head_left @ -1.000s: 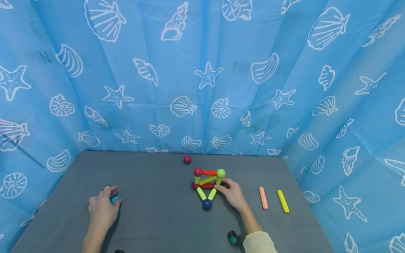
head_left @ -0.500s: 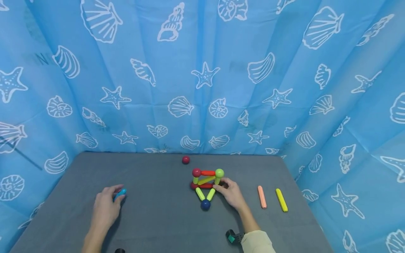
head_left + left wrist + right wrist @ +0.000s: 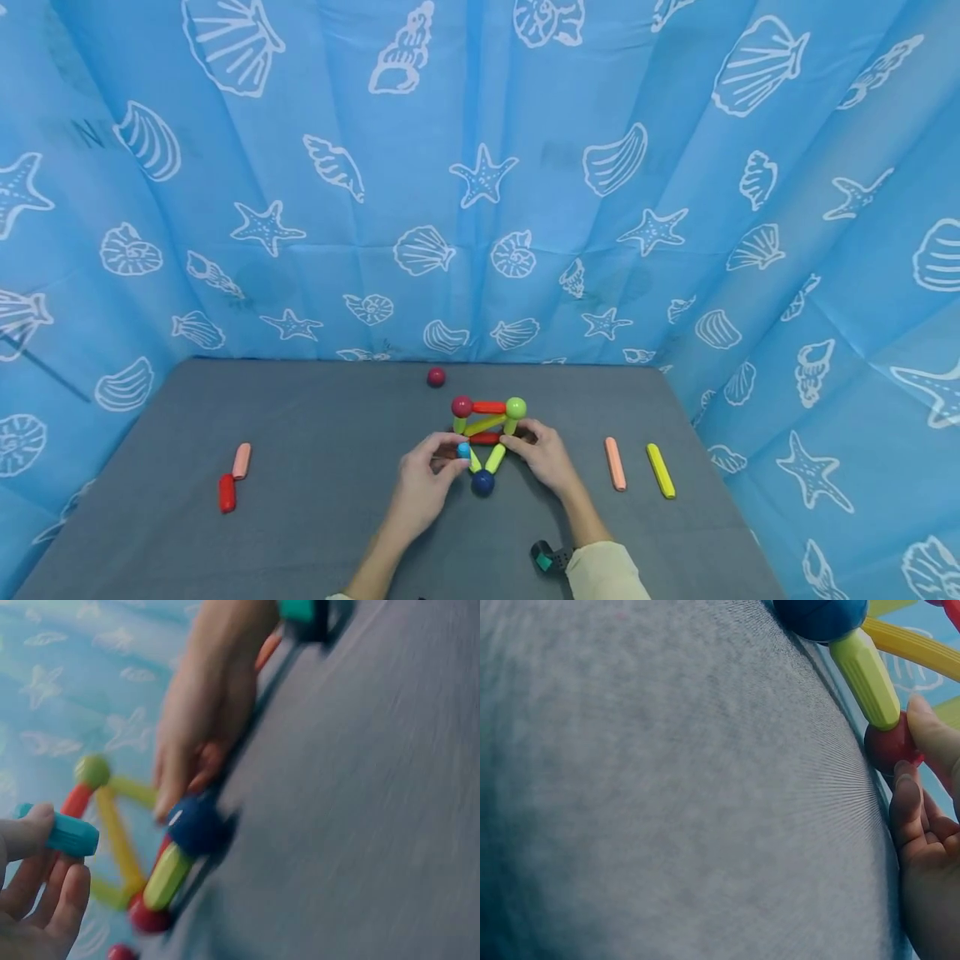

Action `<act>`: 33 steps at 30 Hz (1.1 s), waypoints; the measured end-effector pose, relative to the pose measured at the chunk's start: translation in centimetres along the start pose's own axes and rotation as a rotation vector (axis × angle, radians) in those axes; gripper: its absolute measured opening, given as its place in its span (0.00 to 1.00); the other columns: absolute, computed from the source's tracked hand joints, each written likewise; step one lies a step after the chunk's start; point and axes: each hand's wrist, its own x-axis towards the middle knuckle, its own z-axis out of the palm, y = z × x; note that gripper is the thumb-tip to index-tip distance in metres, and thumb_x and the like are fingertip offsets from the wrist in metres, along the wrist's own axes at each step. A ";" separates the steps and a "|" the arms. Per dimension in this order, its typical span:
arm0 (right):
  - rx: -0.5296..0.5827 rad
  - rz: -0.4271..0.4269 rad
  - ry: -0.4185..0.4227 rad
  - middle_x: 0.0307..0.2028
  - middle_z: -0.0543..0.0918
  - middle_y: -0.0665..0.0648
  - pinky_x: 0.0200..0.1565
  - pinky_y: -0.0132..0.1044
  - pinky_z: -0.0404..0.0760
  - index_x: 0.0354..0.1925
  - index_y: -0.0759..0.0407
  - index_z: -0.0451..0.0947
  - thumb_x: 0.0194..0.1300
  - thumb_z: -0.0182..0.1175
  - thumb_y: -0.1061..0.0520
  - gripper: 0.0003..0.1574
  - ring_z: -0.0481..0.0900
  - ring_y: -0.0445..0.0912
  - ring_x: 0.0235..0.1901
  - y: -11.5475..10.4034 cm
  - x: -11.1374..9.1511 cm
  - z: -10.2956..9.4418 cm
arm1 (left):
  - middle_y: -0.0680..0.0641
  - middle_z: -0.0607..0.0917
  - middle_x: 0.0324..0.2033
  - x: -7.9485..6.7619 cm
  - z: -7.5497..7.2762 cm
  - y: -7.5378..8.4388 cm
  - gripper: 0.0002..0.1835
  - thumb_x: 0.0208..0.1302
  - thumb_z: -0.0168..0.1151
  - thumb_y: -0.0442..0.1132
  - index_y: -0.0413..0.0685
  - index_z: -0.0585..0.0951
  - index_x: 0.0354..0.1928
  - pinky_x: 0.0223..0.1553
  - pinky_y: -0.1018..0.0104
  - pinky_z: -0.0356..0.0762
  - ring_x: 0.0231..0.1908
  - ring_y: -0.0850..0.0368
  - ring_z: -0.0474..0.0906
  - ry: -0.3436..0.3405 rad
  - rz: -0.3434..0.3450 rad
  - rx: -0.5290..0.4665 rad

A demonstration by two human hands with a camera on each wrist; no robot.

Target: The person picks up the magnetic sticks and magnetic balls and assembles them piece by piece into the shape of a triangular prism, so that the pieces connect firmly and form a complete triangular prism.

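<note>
A frame of magnetic sticks and balls stands on the grey table. Its front corner is a dark blue ball (image 3: 483, 482), joined by two lime sticks; a lime ball (image 3: 515, 407) and a red ball (image 3: 462, 407) top its back uprights, with a red stick (image 3: 489, 407) between them. A longer yellow stick (image 3: 118, 840) slants across. My left hand (image 3: 420, 487) pinches a short light-blue stick (image 3: 73, 835) between thumb and fingers, close to the frame's left side. On the right, my right hand (image 3: 553, 462) pinches the lower red ball (image 3: 889, 744) between thumb and fingertips.
Behind the frame lies a loose dark red ball (image 3: 437, 377). A pink stick (image 3: 242, 461) and a red stick (image 3: 227, 493) lie at left; another pink stick (image 3: 613, 464) and a yellow stick (image 3: 662, 471) at right. A blue shell-print curtain (image 3: 480, 283) borders the table.
My left hand has picked up the light-blue stick and carried it rightward to the frame, uncovering the pink and red sticks at left. My right hand keeps its hold at the frame.
</note>
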 end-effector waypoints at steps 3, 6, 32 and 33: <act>0.006 0.011 0.001 0.39 0.86 0.54 0.36 0.32 0.74 0.51 0.54 0.86 0.64 0.71 0.48 0.19 0.76 0.40 0.33 -0.1 0.0 0.0 | 0.55 0.87 0.47 0.0 2.0 -0.1 0.16 0.63 0.72 0.38 0.53 0.84 0.53 0.45 0.73 0.83 0.44 0.62 0.84 -0.035 0.007 -0.007; 0.017 0.022 0.006 0.40 0.87 0.54 0.36 0.32 0.74 0.51 0.54 0.86 0.64 0.71 0.48 0.19 0.76 0.40 0.33 -0.2 -0.1 0.0 | 0.55 0.87 0.47 0.2 3.0 -0.4 0.15 0.62 0.72 0.37 0.54 0.85 0.51 0.44 0.74 0.83 0.42 0.63 0.84 -0.057 0.004 -0.015; 0.017 0.005 -0.004 0.44 0.86 0.55 0.38 0.31 0.76 0.51 0.53 0.86 0.65 0.70 0.49 0.17 0.77 0.40 0.36 0.1 -0.3 -0.1 | 0.42 0.84 0.52 13.2 -3.1 -6.3 0.20 0.68 0.69 0.44 0.46 0.82 0.59 0.48 0.51 0.77 0.46 0.47 0.78 0.112 0.032 0.279; 0.017 0.003 -0.006 0.45 0.86 0.55 0.38 0.31 0.76 0.51 0.53 0.86 0.66 0.70 0.49 0.17 0.77 0.40 0.36 0.1 -0.3 0.0 | 0.42 0.84 0.53 13.6 -3.1 -6.5 0.22 0.67 0.69 0.45 0.46 0.82 0.60 0.49 0.50 0.75 0.47 0.46 0.76 0.108 0.030 0.310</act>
